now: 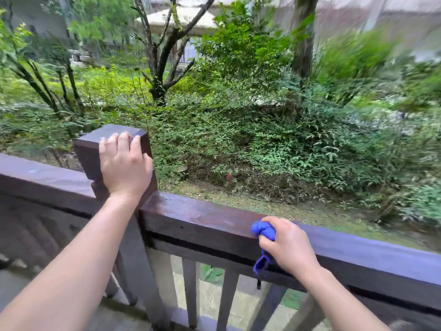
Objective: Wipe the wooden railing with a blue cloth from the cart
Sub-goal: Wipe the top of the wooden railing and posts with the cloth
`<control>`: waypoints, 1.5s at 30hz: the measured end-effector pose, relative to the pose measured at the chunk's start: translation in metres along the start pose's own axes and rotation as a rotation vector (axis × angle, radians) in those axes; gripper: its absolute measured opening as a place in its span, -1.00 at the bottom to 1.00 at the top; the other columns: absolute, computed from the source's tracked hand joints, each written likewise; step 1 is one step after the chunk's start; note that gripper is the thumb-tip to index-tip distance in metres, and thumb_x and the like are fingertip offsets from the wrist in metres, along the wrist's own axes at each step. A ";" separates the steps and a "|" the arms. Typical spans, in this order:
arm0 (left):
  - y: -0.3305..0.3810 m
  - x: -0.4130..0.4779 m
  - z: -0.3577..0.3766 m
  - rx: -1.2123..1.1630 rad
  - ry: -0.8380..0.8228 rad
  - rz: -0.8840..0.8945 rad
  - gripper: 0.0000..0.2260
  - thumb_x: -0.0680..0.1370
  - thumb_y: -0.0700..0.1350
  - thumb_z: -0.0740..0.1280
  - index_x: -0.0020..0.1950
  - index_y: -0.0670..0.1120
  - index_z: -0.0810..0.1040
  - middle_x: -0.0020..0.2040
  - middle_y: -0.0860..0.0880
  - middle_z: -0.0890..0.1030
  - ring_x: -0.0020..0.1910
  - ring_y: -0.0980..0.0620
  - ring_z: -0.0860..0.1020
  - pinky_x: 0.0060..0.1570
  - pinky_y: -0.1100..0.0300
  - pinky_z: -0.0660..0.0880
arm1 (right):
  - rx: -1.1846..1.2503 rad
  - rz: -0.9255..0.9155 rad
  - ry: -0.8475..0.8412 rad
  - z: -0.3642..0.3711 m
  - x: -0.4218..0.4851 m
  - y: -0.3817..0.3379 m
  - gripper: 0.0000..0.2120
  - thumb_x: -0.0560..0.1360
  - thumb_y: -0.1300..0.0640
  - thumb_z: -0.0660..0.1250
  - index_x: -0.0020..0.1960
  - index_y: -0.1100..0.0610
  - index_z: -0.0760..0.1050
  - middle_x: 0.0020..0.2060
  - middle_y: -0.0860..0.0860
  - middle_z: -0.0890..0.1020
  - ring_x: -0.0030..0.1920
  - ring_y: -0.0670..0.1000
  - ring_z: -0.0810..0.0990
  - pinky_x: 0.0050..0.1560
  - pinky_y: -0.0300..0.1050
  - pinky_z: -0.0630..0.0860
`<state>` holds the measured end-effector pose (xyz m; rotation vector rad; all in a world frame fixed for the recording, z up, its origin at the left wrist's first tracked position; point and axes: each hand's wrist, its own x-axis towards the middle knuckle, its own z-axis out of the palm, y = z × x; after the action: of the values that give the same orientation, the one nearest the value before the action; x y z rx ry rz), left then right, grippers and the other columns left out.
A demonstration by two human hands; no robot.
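A dark brown wooden railing (202, 216) runs across the lower half of the view. Its square post (90, 149) rises at the left. My left hand (124, 163) lies flat over the post's top and near face, fingers curled onto the cap. My right hand (290, 244) presses a bunched blue cloth (262, 231) against the top and front face of the rail, to the right of the post. A strip of the cloth (261, 262) hangs down below the fist. The rail surface left of the cloth looks wet and shiny.
Vertical balusters (191, 292) stand under the rail. Beyond the railing lie a gravel strip, dense green shrubs (262, 139) and tree trunks (157, 87). A second rail section (43, 177) runs left of the post. The cart is out of view.
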<state>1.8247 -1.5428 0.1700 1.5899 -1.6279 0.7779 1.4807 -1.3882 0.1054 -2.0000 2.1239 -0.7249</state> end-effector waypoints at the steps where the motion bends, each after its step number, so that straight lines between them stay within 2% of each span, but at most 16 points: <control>1: 0.010 -0.005 -0.006 -0.014 -0.012 0.027 -0.62 0.51 -0.11 0.27 0.30 -0.21 0.52 0.30 -0.28 0.51 0.32 -0.30 0.41 0.49 -0.23 0.14 | 0.008 0.011 0.019 -0.004 -0.001 0.001 -0.73 0.30 0.01 0.35 0.01 -0.12 0.53 -0.14 -0.04 0.62 -0.06 0.05 0.56 -0.17 -0.12 0.37; 4: 0.052 -0.032 -0.023 -0.122 -0.070 0.148 -0.63 0.49 -0.12 0.28 0.27 -0.17 0.57 0.30 -0.25 0.54 0.33 -0.27 0.45 0.49 -0.24 0.17 | 0.029 0.057 0.051 -0.013 -0.006 0.005 -0.69 0.32 -0.01 0.34 0.06 -0.15 0.51 -0.11 -0.09 0.59 -0.06 0.03 0.54 -0.18 -0.16 0.27; 6: 0.083 -0.051 -0.034 -0.216 -0.210 0.185 -0.60 0.50 -0.08 0.27 0.31 -0.16 0.57 0.32 -0.25 0.55 0.33 -0.25 0.47 0.47 -0.24 0.22 | 0.034 0.082 0.072 -0.018 -0.013 0.009 -0.68 0.33 -0.02 0.33 0.08 -0.15 0.51 -0.12 -0.09 0.58 -0.06 0.04 0.54 -0.18 -0.15 0.29; 9: 0.128 -0.074 -0.046 -0.310 -0.501 0.209 -0.53 0.58 0.04 0.23 0.47 -0.07 0.43 0.46 -0.18 0.44 0.46 -0.15 0.36 0.52 -0.16 0.16 | 0.040 0.112 0.121 -0.028 -0.025 0.019 -0.66 0.33 -0.03 0.32 0.10 -0.16 0.49 -0.08 -0.08 0.60 -0.05 0.05 0.55 -0.15 -0.12 0.37; 13: 0.178 -0.094 -0.060 -0.415 -0.641 0.266 -0.47 0.61 0.15 0.17 0.57 0.05 0.24 0.57 -0.08 0.28 0.56 -0.04 0.19 0.56 -0.08 0.05 | 0.041 0.155 0.193 -0.048 -0.046 0.037 -0.63 0.33 -0.04 0.32 0.14 -0.15 0.49 -0.03 -0.10 0.61 0.00 0.03 0.55 -0.06 -0.07 0.46; 23: 0.318 -0.149 -0.116 -0.568 -0.736 0.515 -0.44 0.60 0.19 0.13 0.58 0.08 0.20 0.57 -0.06 0.24 0.57 -0.05 0.15 0.53 -0.07 0.10 | -0.069 0.364 0.330 -0.120 -0.143 0.126 -0.60 0.32 -0.06 0.35 0.16 -0.16 0.48 -0.01 -0.06 0.62 0.00 0.05 0.57 -0.12 -0.13 0.38; 29: 0.414 -0.192 -0.158 -0.600 -0.756 0.654 -0.43 0.59 0.20 0.12 0.57 0.05 0.20 0.58 -0.11 0.23 0.57 -0.09 0.14 0.51 -0.09 0.15 | -0.114 0.513 0.361 -0.171 -0.223 0.194 -0.61 0.32 -0.04 0.35 0.16 -0.15 0.49 -0.02 -0.07 0.61 0.00 0.04 0.58 -0.10 -0.14 0.40; 39: 0.566 -0.273 -0.248 -0.733 -0.785 0.780 -0.45 0.59 0.19 0.14 0.56 0.08 0.21 0.56 -0.09 0.26 0.56 -0.09 0.17 0.49 -0.09 0.22 | -0.275 0.617 0.414 -0.250 -0.357 0.293 -0.59 0.31 -0.06 0.30 0.16 -0.11 0.48 -0.02 -0.07 0.60 0.01 0.04 0.56 -0.09 -0.10 0.47; 45: 0.637 -0.319 -0.293 -0.792 -0.797 0.913 -0.45 0.59 0.19 0.14 0.56 0.07 0.20 0.54 -0.07 0.27 0.55 -0.08 0.18 0.46 -0.05 0.25 | -0.274 0.759 0.435 -0.282 -0.429 0.337 -0.58 0.30 -0.06 0.29 0.16 -0.11 0.48 0.00 -0.05 0.61 0.04 0.06 0.56 -0.03 -0.06 0.50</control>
<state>1.2080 -1.0855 0.1101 0.5156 -2.8109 -0.2228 1.1060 -0.9018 0.1113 -0.9840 3.0665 -0.7895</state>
